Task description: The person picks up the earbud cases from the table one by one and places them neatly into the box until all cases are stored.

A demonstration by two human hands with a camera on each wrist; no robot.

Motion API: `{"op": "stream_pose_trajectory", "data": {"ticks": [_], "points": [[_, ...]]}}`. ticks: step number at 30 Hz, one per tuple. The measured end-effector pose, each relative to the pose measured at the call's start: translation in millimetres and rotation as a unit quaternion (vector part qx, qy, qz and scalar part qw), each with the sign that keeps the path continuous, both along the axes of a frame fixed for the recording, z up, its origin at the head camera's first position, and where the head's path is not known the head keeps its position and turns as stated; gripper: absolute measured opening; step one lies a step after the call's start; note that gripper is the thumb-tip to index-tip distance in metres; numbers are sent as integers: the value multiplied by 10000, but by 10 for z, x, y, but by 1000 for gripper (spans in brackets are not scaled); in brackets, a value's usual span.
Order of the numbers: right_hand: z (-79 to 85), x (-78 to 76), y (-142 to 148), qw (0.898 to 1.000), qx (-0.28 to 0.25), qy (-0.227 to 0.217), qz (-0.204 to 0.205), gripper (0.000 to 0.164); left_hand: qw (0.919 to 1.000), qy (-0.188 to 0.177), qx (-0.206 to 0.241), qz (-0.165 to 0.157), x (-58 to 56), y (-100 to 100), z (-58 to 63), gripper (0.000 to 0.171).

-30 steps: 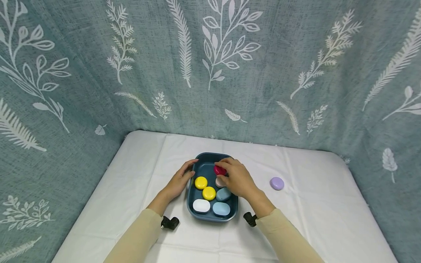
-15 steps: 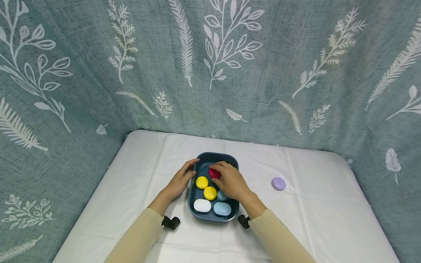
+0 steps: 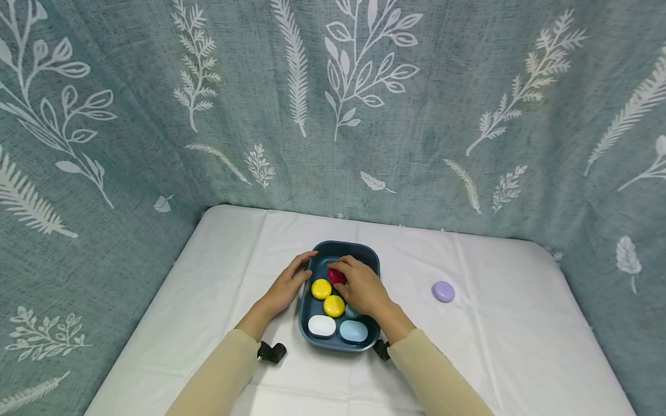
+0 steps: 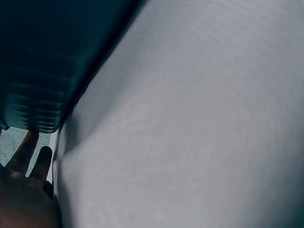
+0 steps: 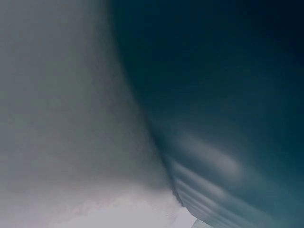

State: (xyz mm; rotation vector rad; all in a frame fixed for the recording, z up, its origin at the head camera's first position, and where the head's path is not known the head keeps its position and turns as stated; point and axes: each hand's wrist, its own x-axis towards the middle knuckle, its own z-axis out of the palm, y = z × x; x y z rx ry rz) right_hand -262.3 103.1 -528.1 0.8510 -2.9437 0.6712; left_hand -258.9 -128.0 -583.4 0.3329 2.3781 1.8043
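Observation:
In the head view a dark blue tray (image 3: 340, 346) stands on the white table, holding several smooth rounded pieces. My right hand (image 3: 364, 289) reaches in over its right side and pinches a glossy red disc (image 3: 335, 276) between fingers and thumb. At the tray's left rim lies my left hand (image 3: 283, 289), fingers extended and touching the edge. Two yellow discs (image 3: 334, 306) sit just below the red one. Nearest the front are a white oval piece (image 3: 321, 326) and a light blue oval piece (image 3: 354, 331). A grey-blue piece (image 3: 352, 312) is partly covered by my right hand.
Outside the tray, a lilac disc (image 3: 443, 292) lies to the right on the white tablecloth (image 3: 499, 335). A green-grey curtain with white leaf prints (image 3: 312, 173) hangs behind and at both sides. Both wrist views show mainly the tray's outer wall (image 4: 52, 52) and cloth.
My right hand has shifted left and slightly toward me inside the tray, carrying the red disc with it. A pale pinkish piece seen earlier is now hidden under that hand. The left hand stays put.

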Motion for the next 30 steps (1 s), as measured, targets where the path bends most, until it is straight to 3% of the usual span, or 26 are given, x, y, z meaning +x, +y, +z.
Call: {"op": "stream_pose_trajectory", "data": {"ticks": [13,30], "points": [[-33,-3,-21,9978,631,44,-187,44,10000,-63,43,-17,-1,6,3,45],[-38,16,-29,9932,1161,81,-17,43,10000,-22,31,-20,-3,7,-10,44]]}}
